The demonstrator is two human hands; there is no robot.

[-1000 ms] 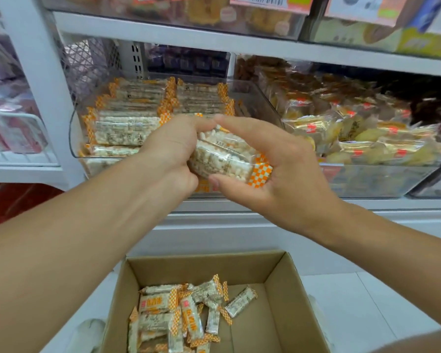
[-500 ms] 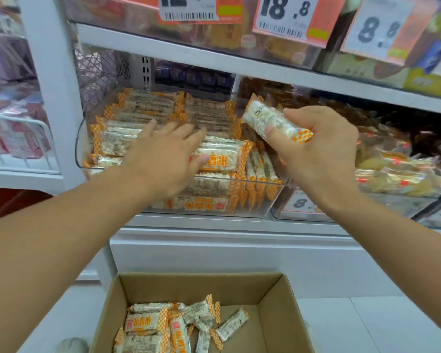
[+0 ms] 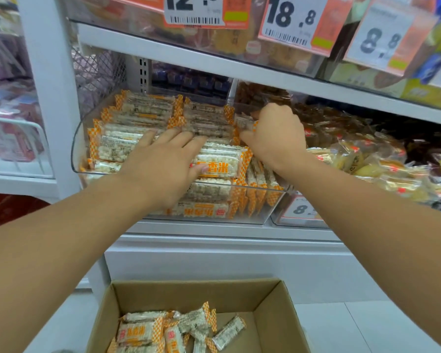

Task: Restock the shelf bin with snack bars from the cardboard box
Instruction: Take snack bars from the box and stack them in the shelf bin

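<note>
Snack bar (image 3: 242, 122) is pinched by right hand (image 3: 275, 133) at bin (image 3: 252, 220) back-right; left hand (image 3: 163, 164) is laid flat on bars. Light, crinkly, slippery; best held mid-body.

White shelf (image 3: 214, 231), clear bin (image 3: 262, 217) on it, cardboard box (image 3: 270, 324) below

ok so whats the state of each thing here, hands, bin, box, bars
left hand: open, fingers flat on the stacked bars
right hand: gripping a snack bar at the bin's back right
shelf bin: clear, nearly full, bars stacked flat and some on edge at the right
cardboard box: open, partly emptied, loose bars piled at its left
</note>
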